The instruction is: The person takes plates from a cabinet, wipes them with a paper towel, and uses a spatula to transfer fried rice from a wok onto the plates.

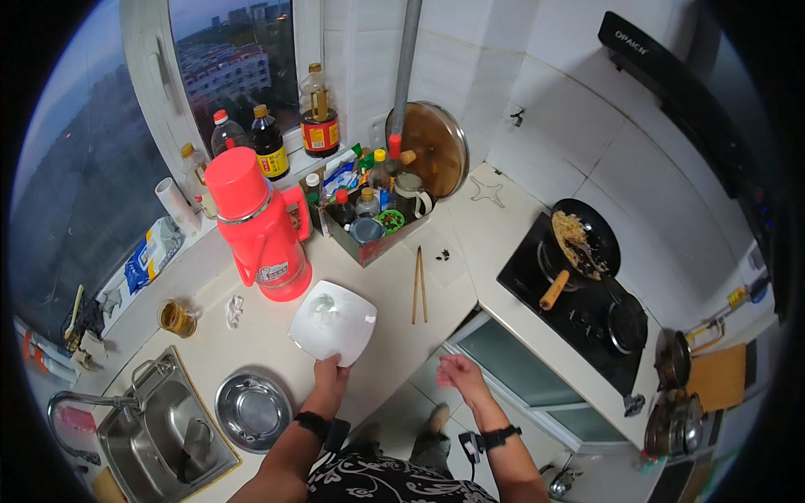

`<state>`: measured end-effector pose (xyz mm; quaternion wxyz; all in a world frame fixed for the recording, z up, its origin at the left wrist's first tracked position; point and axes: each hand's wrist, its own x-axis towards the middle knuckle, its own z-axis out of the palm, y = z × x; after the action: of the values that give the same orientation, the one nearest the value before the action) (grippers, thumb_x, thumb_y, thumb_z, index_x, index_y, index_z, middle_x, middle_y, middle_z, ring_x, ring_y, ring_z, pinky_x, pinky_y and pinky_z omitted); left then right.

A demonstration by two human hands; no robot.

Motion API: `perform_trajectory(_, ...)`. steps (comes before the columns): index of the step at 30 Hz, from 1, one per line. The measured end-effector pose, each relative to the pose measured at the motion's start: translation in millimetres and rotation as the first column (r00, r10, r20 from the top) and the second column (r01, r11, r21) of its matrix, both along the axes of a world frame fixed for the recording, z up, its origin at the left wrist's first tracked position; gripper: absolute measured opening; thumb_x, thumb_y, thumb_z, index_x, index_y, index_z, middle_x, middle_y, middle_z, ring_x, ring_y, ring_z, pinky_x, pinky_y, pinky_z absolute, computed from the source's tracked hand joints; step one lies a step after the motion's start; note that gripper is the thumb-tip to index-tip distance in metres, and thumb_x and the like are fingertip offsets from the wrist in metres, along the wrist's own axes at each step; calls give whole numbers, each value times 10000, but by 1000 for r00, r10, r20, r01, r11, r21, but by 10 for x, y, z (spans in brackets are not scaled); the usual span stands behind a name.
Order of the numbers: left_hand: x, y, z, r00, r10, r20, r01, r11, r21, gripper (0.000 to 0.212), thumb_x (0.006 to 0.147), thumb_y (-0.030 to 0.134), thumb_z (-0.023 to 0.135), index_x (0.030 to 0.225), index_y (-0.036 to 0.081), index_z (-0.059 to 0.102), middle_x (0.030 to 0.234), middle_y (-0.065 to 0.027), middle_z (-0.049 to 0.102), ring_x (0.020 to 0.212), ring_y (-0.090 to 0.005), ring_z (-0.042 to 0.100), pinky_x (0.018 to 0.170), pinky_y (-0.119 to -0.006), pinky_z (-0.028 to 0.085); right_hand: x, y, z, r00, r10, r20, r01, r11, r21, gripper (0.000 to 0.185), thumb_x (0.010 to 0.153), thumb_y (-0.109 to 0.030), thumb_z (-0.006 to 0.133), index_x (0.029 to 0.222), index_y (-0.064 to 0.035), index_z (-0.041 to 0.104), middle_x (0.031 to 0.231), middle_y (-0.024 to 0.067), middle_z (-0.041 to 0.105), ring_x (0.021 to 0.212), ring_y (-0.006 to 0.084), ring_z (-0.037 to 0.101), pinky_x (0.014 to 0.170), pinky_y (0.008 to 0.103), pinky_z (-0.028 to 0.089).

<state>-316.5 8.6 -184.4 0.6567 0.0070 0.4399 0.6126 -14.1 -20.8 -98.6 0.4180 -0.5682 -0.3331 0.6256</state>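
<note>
My left hand (331, 376) grips the near edge of a square white plate (344, 320), which is over the pale countertop. Whether the plate rests on the counter I cannot tell. My right hand (461, 376) is over the floor gap by the cabinet, its fingers curled and nothing visible in them. A pair of wooden chopsticks (420, 286) lies right of the plate. On the black cooktop (588, 320) stands a wok (604, 236) with yellowish fried food (569, 229) and a metal spatula in it.
A red thermos (261, 232) stands behind the plate, near a box of bottles and jars (371, 251). Left are a steel basin (253, 412), a sink (157, 427) and a glass jar (177, 317). A range hood (666, 82) overhangs the cooktop; steel pots (674, 422) stand far right.
</note>
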Motion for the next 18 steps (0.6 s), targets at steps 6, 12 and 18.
perform_trajectory(6,277,-45,695,965,-143,-219,130,989,-74,392,819,-14,500,1204,-44,436,1116,-162,562,928,-308,635,730,-425,593,71,1443,-501,973,95,209,-103,994,30,249,885,-189,620,1027,10,573,788,82,618,616,160,624,555,301,535)
perform_trajectory(12,537,-143,934,956,-116,-270,78,986,-149,368,804,17,561,1143,-76,451,1050,-171,574,855,-301,651,711,-438,602,-196,2215,-718,717,185,672,-278,960,32,365,842,-297,638,973,35,563,821,182,652,620,270,659,573,363,543)
perform_trajectory(18,673,-2,1034,947,-96,-308,65,992,-112,270,790,38,598,1052,3,547,860,-57,608,606,-121,565,478,-210,456,-351,2494,-611,499,308,810,-406,909,-95,468,801,-407,613,918,46,626,819,214,666,697,346,654,660,406,527)
